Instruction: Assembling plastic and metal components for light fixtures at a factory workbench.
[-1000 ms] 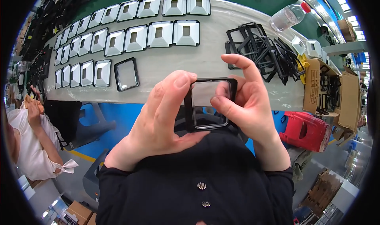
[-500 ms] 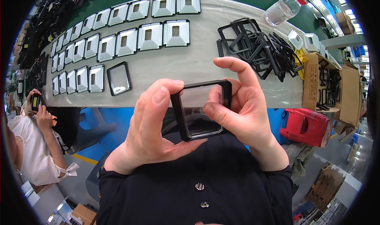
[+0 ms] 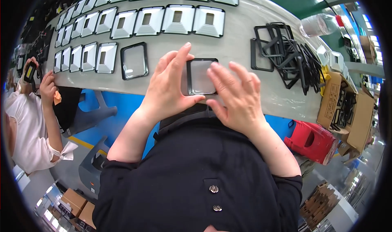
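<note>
A black rectangular frame with a clear panel (image 3: pixel 200 77) lies at the table's near edge, between my hands. Along its left side is my left hand (image 3: pixel 165 87), thumb and fingers spread wide, the thumb tip close to the frame's lower edge. My right hand (image 3: pixel 241 99) has its fingers stretched out over the right part of the panel, covering that side of the frame; whether they press on it I cannot tell. A second framed clear panel (image 3: pixel 134 61) rests on the table further left.
Rows of white pyramid-shaped housings with black rims (image 3: pixel 208 21) fill the table's far left. A heap of black frames (image 3: pixel 281 48), a clear bottle (image 3: pixel 318 25) and a cardboard box (image 3: pixel 330 95) are at right. A red plastic stool (image 3: pixel 312 140) stands below. Another person (image 3: pixel 30 126) works at left.
The frame with the clear panel has gone from up in my hands down to the tabletop. Both hands have loosened their hold and spread their fingers. The view has shifted.
</note>
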A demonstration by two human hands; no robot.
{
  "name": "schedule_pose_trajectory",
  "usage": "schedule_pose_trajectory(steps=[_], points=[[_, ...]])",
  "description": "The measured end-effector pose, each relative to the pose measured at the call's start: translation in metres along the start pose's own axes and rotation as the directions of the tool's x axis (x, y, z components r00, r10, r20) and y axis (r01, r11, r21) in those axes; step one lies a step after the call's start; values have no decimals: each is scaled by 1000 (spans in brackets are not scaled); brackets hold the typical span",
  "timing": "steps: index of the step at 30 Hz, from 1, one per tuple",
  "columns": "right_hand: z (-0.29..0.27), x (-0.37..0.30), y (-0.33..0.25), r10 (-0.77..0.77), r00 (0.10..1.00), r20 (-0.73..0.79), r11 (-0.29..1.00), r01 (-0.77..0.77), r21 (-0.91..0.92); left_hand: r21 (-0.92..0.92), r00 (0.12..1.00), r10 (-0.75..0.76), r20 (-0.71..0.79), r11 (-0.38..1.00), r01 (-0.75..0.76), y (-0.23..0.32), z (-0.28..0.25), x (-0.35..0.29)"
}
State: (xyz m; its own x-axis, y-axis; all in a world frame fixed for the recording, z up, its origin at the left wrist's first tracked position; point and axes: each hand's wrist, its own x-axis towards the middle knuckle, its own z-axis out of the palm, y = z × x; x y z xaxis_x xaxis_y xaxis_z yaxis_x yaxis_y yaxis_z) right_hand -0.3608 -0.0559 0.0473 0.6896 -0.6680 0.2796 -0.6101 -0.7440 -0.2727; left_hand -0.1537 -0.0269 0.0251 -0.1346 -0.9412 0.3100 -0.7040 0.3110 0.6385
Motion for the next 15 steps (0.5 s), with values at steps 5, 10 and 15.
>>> schedule_pose_trajectory(steps=[5,10,15], points=[[24,-4,-6,-8,997,71,986,19,-165,24,999,21,36,999,-22,-5,-1,-1],[25,3,-6,-16,999,37,995,20,-93,367,985,85,148,920,-135,5,-2,-7],[17,-16,3,26,999,24,987,-29,156,532,968,70,242,824,-193,7,-24,6]])
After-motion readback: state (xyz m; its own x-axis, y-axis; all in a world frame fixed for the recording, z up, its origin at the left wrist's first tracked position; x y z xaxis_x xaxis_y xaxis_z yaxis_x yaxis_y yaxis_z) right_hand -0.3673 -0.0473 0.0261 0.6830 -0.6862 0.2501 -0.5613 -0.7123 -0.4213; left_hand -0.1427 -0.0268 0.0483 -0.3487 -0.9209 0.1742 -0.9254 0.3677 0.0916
